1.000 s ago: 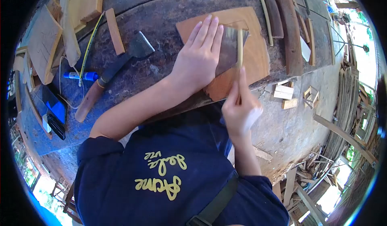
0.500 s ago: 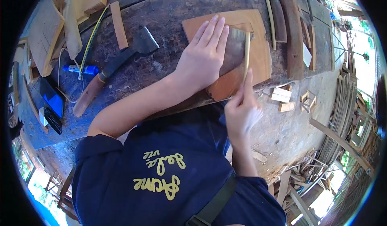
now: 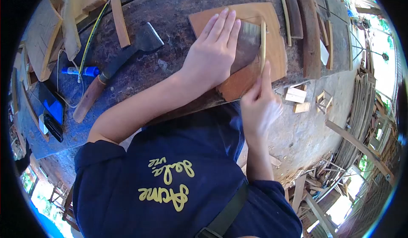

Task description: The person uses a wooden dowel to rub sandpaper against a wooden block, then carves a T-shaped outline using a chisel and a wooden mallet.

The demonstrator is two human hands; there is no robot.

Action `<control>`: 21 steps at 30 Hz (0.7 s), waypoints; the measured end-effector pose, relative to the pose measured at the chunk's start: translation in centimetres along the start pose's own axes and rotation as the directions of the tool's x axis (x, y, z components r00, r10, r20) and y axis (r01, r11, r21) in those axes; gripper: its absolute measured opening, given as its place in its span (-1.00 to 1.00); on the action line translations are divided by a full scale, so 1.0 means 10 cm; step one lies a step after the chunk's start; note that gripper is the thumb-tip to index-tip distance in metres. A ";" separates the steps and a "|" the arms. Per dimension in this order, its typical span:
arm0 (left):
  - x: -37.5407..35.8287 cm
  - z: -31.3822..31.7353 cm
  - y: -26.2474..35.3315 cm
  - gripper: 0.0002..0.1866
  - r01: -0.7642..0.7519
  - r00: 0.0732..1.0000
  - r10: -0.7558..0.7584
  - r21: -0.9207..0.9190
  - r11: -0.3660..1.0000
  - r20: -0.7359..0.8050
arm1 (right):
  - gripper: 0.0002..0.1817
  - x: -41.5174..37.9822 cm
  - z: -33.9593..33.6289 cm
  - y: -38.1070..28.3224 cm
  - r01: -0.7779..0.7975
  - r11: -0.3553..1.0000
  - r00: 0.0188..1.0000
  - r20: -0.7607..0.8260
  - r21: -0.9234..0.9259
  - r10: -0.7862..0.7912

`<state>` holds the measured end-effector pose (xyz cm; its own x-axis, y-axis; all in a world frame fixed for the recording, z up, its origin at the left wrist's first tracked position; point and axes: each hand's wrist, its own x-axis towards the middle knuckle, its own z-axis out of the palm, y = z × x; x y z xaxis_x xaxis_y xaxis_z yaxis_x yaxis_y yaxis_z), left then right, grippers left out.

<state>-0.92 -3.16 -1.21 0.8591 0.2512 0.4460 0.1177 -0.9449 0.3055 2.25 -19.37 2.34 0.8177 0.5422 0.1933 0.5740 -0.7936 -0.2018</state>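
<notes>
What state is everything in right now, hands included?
Left hand: open, laid flat on the dark sheet
Right hand: closed on the pale rod's near end
Pale rod: held, along the dark sheet's edge
Dark sheet: pressed down on the board
Board: lying flat on the workbench
Wide-bladed tool: lying down, unheld
Yellow tape: extended
Blue marker: on its side, cap unclear

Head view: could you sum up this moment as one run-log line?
left hand: flat on dark plate | right hand: holding pale stick at plate's edge | wooden board: beneath plate | bench: under board
</notes>
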 end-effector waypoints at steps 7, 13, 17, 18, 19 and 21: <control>0.02 0.01 -0.01 -0.45 -0.006 1.000 0.006 -0.006 1.000 -0.013 | -0.46 -0.04 -0.02 0.01 -0.024 0.999 0.999 -0.025 0.038 0.025; 0.01 0.00 -0.01 -0.45 -0.015 1.000 0.015 -0.009 1.000 -0.005 | -0.47 -0.05 -0.05 -0.03 0.005 0.999 0.999 -0.041 -0.053 -0.007; 0.02 0.02 0.00 -0.45 -0.021 1.000 0.021 0.020 1.000 0.019 | -0.48 0.03 -0.03 -0.02 -0.033 0.999 0.999 -0.001 -0.024 0.033; 0.01 0.02 0.00 -0.45 -0.018 0.999 0.017 0.030 0.999 0.028 | -0.49 0.08 -0.01 -0.01 -0.013 0.997 1.000 -0.012 -0.075 0.012; 0.02 0.00 0.00 -0.45 -0.016 0.999 0.015 0.044 0.999 0.034 | -0.49 0.08 0.00 0.00 -0.020 0.997 1.000 -0.014 -0.070 0.019; 0.03 -0.01 -0.02 -0.45 -0.016 0.999 0.016 0.017 1.000 0.029 | -0.51 0.13 0.05 0.06 -0.035 0.983 0.997 -0.058 0.180 0.046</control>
<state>-0.77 -2.89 -1.03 0.8751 0.2299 0.4259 0.1123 -0.9524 0.2834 3.68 -19.02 2.01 0.8394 0.4883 0.2389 0.5435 -0.7497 -0.3775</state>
